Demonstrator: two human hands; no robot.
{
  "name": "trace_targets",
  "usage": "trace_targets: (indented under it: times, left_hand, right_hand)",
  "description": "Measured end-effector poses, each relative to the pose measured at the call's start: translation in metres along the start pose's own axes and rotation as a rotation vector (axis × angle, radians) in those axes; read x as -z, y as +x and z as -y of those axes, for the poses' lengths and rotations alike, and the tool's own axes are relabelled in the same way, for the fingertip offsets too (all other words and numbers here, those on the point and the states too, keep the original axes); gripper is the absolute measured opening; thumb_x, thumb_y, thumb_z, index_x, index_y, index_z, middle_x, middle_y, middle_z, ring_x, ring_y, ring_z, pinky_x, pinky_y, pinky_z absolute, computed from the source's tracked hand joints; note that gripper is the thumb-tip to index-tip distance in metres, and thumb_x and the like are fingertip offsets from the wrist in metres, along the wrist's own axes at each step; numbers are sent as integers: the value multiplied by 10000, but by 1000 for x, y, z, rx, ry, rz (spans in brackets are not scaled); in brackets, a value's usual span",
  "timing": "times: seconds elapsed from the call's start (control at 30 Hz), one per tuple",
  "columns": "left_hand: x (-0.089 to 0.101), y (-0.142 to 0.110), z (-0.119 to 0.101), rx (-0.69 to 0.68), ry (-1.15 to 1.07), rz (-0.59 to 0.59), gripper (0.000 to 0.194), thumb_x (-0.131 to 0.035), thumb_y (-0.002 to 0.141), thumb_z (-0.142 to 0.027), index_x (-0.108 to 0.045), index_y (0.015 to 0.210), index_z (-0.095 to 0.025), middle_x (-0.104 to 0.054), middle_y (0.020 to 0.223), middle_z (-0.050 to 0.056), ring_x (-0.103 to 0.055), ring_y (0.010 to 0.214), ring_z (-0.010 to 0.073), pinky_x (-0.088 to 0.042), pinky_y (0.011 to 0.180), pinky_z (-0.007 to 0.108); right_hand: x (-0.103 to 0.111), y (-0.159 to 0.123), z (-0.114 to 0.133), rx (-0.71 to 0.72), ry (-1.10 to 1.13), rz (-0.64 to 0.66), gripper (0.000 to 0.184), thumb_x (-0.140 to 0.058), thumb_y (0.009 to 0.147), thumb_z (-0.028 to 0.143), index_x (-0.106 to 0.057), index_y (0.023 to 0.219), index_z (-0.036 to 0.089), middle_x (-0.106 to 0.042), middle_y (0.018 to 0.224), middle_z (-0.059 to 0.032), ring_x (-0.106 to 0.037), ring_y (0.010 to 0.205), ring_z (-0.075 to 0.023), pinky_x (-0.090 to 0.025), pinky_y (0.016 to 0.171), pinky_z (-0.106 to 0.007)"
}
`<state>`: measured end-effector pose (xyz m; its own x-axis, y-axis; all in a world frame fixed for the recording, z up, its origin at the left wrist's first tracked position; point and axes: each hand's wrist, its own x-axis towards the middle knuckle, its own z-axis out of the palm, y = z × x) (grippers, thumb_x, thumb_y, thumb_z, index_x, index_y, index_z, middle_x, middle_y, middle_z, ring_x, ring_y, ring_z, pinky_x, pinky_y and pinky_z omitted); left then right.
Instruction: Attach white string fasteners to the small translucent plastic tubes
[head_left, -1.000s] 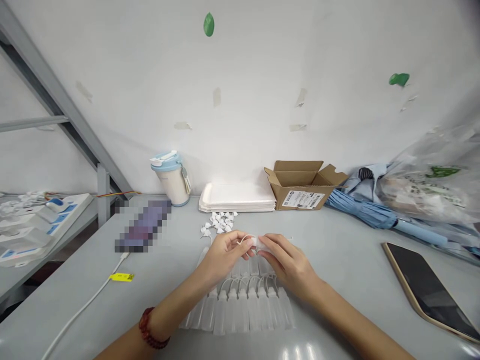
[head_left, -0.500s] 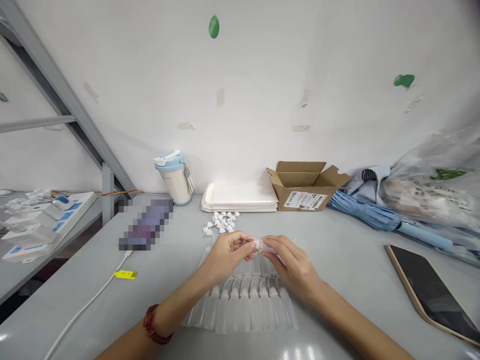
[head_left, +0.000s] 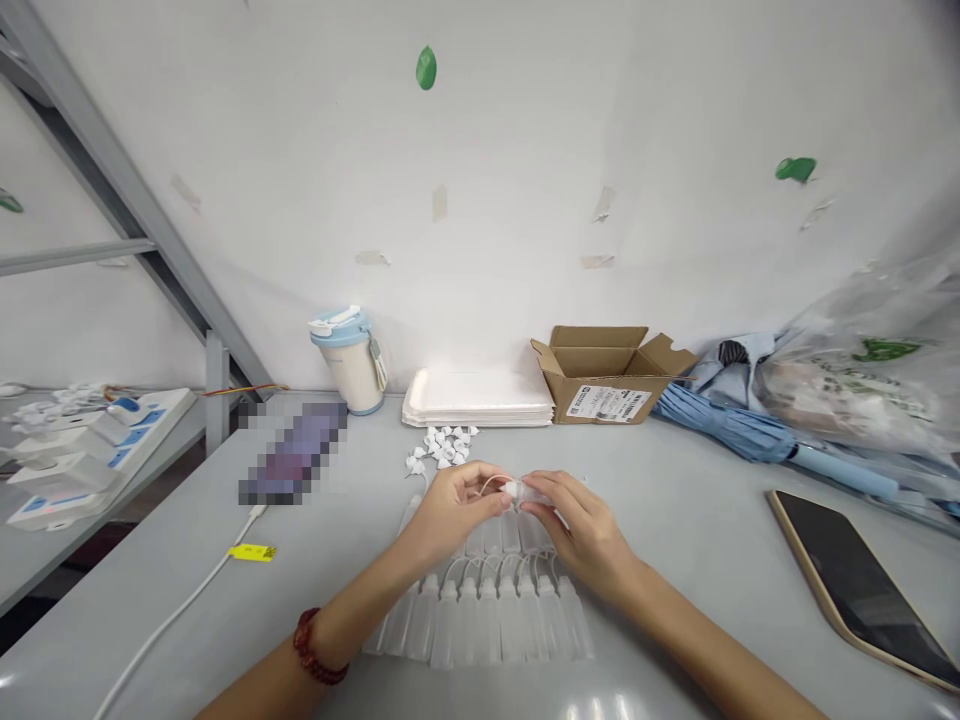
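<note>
My right hand (head_left: 592,525) is closed around a small translucent plastic squeeze bottle (head_left: 531,493), held lying sideways above the table. At the bottle's neck sits a white cap (head_left: 511,488), with the fingertips of my left hand (head_left: 459,508) closed at it. A thin strap (head_left: 489,482) loops from the cap over my left fingers. Below my hands lie rows of similar translucent bottles (head_left: 487,625), with white tops and looped straps. Part of the far row is hidden behind my hands. Loose white caps (head_left: 448,445) are heaped just beyond my left hand.
Along the wall stand a tumbler (head_left: 351,365), a stack of white padded envelopes (head_left: 480,398) and an open cardboard box (head_left: 611,385). To the right are a folded blue umbrella (head_left: 727,425) and a phone (head_left: 855,570). A white cable (head_left: 180,610) and power strip (head_left: 112,455) are at left.
My left fingertips have eased slightly back from the cap, so more of it and the strap loop shows. My right hand keeps its hold on the bottle. The view has tilted up slightly.
</note>
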<state>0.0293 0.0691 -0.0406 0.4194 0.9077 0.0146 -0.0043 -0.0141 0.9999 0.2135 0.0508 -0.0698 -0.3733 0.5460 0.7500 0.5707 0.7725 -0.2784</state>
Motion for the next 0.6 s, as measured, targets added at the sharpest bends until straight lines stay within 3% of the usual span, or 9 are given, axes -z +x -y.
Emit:
trace_targets:
  times: [0.37, 0.6]
  left_hand:
    - [-2, -3, -4, 129, 7, 56, 318, -551, 807, -385, -646, 679, -110, -630, 661, 43, -582, 611, 139, -477, 599, 258]
    - [-2, -2, -4, 46, 33, 34, 214, -627, 752, -316, -674, 836, -125, -610, 661, 10, -544, 585, 112, -460, 615, 246]
  right_hand:
    - [2, 1, 6, 48, -44, 2, 284, -477, 846, 39, -506, 1096, 169, -607, 915, -104, -583, 819, -175, -522, 670, -281]
    - [0, 0, 4, 14, -37, 27, 295, -451, 854, 42, -509, 1110, 178, -598, 926, -106, -582, 807, -171, -519, 644, -276]
